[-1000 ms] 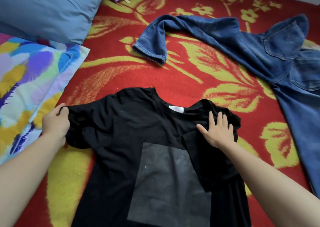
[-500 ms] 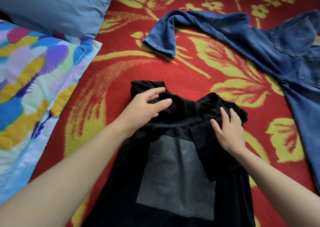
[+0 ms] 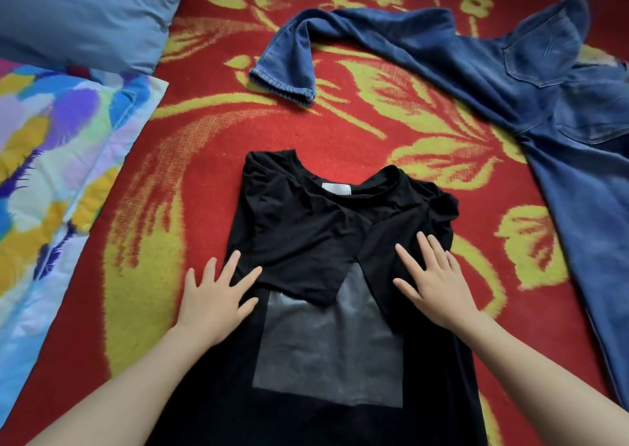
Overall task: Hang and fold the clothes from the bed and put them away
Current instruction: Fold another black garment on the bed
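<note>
Red bedspread with yellow flowers — blue pillow and multicoloured quilt along the left

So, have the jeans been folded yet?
No, the jeans lie sprawled unfolded on the red blanket, while the left hand and right hand press flat on the black T-shirt.

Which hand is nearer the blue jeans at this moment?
Right. The right hand lies flat on the black T-shirt, with the jeans beyond it to the right. The left hand presses the shirt's opposite edge, farther away.
</note>
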